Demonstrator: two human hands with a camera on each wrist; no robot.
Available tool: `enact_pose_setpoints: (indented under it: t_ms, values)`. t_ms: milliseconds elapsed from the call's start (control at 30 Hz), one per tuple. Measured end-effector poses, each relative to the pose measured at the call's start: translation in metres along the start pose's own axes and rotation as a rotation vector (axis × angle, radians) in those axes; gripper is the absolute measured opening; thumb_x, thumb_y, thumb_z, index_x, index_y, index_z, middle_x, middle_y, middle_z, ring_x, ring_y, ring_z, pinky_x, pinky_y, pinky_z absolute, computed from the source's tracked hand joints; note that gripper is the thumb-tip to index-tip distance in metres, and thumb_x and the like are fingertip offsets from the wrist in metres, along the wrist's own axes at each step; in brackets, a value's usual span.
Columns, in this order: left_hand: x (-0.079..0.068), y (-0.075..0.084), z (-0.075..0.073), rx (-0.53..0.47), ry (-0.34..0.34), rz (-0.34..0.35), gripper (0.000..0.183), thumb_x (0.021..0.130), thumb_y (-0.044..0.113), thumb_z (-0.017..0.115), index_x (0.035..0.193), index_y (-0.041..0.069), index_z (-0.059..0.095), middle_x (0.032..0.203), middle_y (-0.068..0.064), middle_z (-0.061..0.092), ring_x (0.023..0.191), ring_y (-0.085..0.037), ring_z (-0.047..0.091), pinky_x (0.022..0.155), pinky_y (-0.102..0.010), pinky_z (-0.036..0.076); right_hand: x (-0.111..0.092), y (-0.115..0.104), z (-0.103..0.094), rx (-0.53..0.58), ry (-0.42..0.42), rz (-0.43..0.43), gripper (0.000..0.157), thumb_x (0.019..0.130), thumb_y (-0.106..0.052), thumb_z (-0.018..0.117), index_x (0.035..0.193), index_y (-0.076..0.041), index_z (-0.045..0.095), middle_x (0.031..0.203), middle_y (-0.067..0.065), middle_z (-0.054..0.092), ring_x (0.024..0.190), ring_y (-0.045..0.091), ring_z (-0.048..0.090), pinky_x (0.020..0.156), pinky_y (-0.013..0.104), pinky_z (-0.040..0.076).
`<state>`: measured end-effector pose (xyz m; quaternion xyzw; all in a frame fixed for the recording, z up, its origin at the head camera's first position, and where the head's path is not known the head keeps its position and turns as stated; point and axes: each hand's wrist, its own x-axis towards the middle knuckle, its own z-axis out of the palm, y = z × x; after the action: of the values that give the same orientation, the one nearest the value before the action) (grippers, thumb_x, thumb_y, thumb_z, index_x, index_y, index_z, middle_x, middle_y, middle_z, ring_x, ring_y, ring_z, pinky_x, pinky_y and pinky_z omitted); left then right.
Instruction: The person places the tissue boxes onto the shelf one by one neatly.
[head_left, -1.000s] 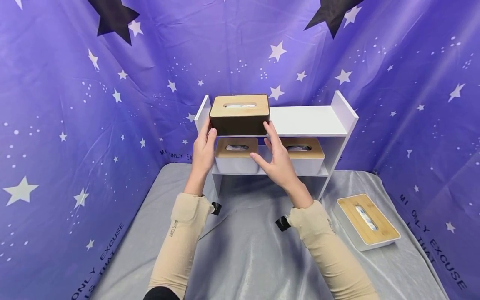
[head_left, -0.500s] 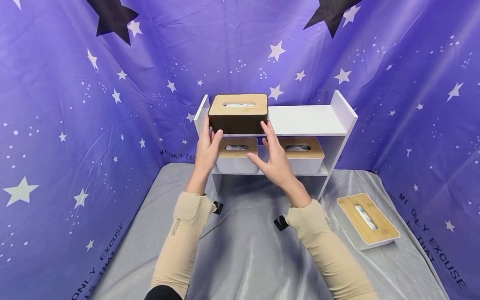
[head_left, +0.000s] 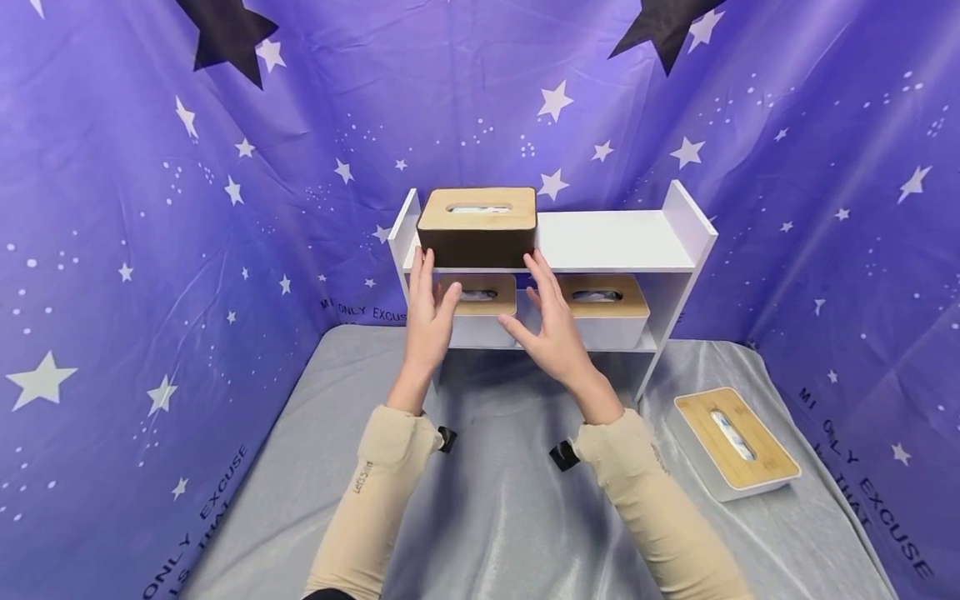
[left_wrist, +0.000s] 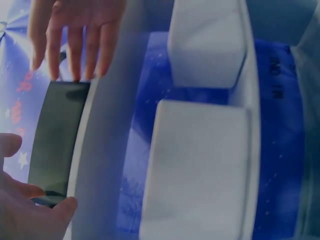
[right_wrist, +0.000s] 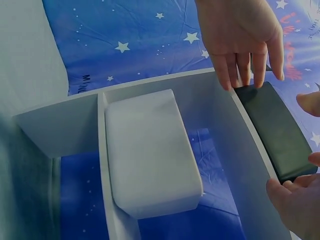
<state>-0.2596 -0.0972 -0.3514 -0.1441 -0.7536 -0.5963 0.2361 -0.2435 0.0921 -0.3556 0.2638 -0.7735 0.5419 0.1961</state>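
Observation:
A black tissue box [head_left: 477,248] with a light wooden lid sits at the left end of the white rack's top shelf [head_left: 611,242]. My left hand [head_left: 429,325] has its fingers extended, with the fingertips at the box's lower left front corner. At the opposite front corner are the fingertips of my right hand [head_left: 557,333], thumb spread away from the box. Both wrist views have the black box between the two hands, its front face uncovered. Beneath it, a white tissue box [head_left: 480,332] with a wooden lid stands on the lower shelf, partly hidden by my left hand.
Another white tissue box [head_left: 611,332] stands at the right of the lower shelf. A further white tissue box [head_left: 738,442] with a wooden lid lies on the grey cloth [head_left: 495,500] to the right. Purple star-printed curtain [head_left: 480,100] surrounds the area.
My left hand has slid from the black tissue box's left side to its front corner, moving right and slightly toward me. The right hand has shifted only slightly; the box stays in place.

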Motion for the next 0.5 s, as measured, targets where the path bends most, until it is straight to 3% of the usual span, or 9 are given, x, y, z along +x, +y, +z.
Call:
enact_pose_setpoints:
  t_ms: [133, 233, 333, 500]
  values:
    - [-0.014, -0.003, 0.012, -0.016, -0.002, 0.018, 0.063, 0.102, 0.018, 0.053, 0.158, 0.007, 0.027, 0.170, -0.008, 0.005, 0.155, -0.024, 0.017, 0.123, -0.051, 0.030, -0.008, -0.021, -0.002, 0.022, -0.009, 0.016, 0.079, 0.090, 0.001, 0.069, 0.155, 0.006, 0.024, 0.165, 0.022, 0.016, 0.152, 0.035, 0.024, 0.118, 0.055, 0.036]
    - [-0.024, -0.003, 0.022, -0.021, -0.031, 0.018, 0.063, 0.102, 0.018, 0.054, 0.158, 0.008, 0.027, 0.170, -0.005, 0.006, 0.155, -0.024, 0.019, 0.123, -0.048, 0.032, -0.014, -0.031, -0.003, 0.036, -0.025, 0.019, 0.076, 0.090, 0.003, 0.068, 0.152, 0.010, 0.025, 0.163, 0.026, 0.021, 0.150, 0.039, 0.027, 0.115, 0.057, 0.039]
    - [-0.031, -0.005, 0.033, -0.012, -0.082, 0.008, 0.063, 0.102, 0.018, 0.053, 0.158, 0.006, 0.027, 0.169, -0.004, 0.010, 0.155, -0.024, 0.019, 0.122, -0.047, 0.034, -0.019, -0.011, 0.000, 0.035, -0.035, 0.008, 0.078, 0.090, 0.000, 0.069, 0.155, 0.005, 0.025, 0.164, 0.021, 0.023, 0.150, 0.038, 0.028, 0.113, 0.057, 0.041]
    - [-0.043, -0.014, 0.049, -0.005, -0.174, -0.016, 0.059, 0.103, 0.017, 0.050, 0.156, 0.002, 0.028, 0.167, -0.014, 0.019, 0.153, -0.030, 0.025, 0.120, -0.050, 0.036, -0.030, 0.019, 0.002, 0.032, -0.040, 0.045, 0.080, 0.092, -0.005, 0.069, 0.157, -0.004, 0.024, 0.165, 0.014, 0.024, 0.150, 0.035, 0.030, 0.113, 0.052, 0.043]
